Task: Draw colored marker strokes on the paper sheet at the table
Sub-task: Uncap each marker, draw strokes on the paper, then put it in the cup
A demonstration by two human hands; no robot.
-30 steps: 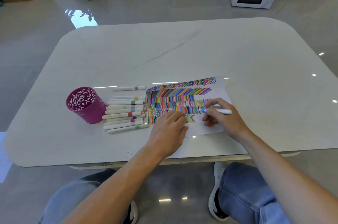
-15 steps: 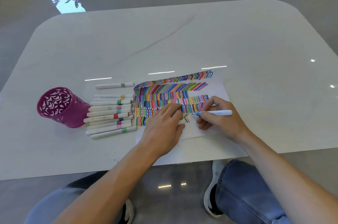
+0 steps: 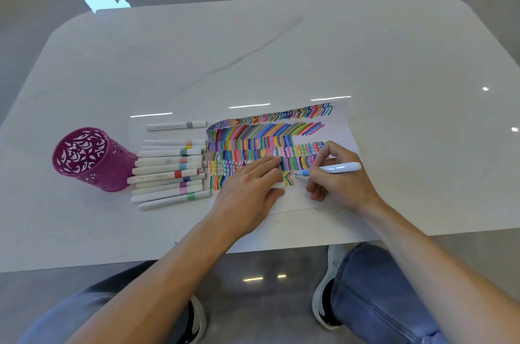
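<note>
The magenta pen cup (image 3: 90, 159) stands at the left of the white bench (image 3: 281, 48), its mouth towards the camera. Only its own cut-out wall shows inside, though the bottom is too dim to tell for sure. Just beside it on the right, a row of capped white markers (image 3: 168, 169) lies side by side on the bench, with one grey-banded marker (image 3: 176, 125) apart behind them.

The paper sheet (image 3: 340, 130) lies flat near the front edge, right of the row, covered in bands of coloured strokes. The left hand (image 3: 250, 189) rests on it with its fingers straight and laid flat, and a small white piece (image 3: 277, 184) shows at its thumb side. The right hand (image 3: 337, 180) grips a blue marker (image 3: 337, 168), fingers curled round the barrel, with the tip on the sheet beside the lowest chevrons.
</note>
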